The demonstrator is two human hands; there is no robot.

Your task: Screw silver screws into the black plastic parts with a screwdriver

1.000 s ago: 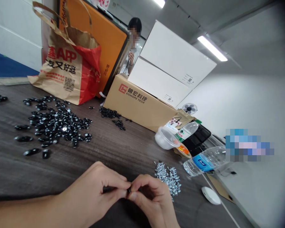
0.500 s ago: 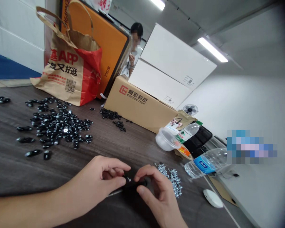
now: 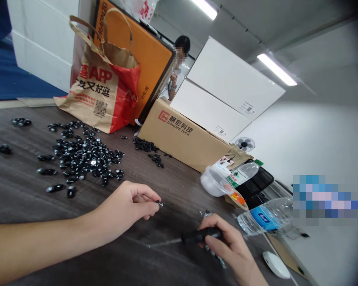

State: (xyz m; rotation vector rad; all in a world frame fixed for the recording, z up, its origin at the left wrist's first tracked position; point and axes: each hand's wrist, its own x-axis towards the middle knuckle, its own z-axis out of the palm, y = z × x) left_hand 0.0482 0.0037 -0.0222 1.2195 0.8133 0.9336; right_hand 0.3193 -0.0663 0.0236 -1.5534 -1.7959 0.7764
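Observation:
My left hand (image 3: 137,202) pinches a small black part (image 3: 159,203) with a shiny screw end showing at the fingertips, above the dark table. To its right, my right hand (image 3: 226,240) is closed round the black handle of a screwdriver (image 3: 193,237); the thin shaft points left, its tip below my left hand. Beneath and beside my right hand lie silver screws (image 3: 219,259), partly covered by it. A large pile of black parts with metal centres (image 3: 88,153) spreads over the table at the left.
Behind the pile stands a paper bag (image 3: 98,89). A cardboard box (image 3: 181,135) carries white boxes (image 3: 235,79). Smaller black pieces (image 3: 146,145) lie before it. At right are a plastic tub (image 3: 216,182), a water bottle (image 3: 265,216) and a white mouse (image 3: 276,264). A person (image 3: 179,67) is behind.
My hands have moved apart, my right hand going right and slightly down with the screwdriver now plainly visible. The camera view has shifted, so the scene sits farther right.

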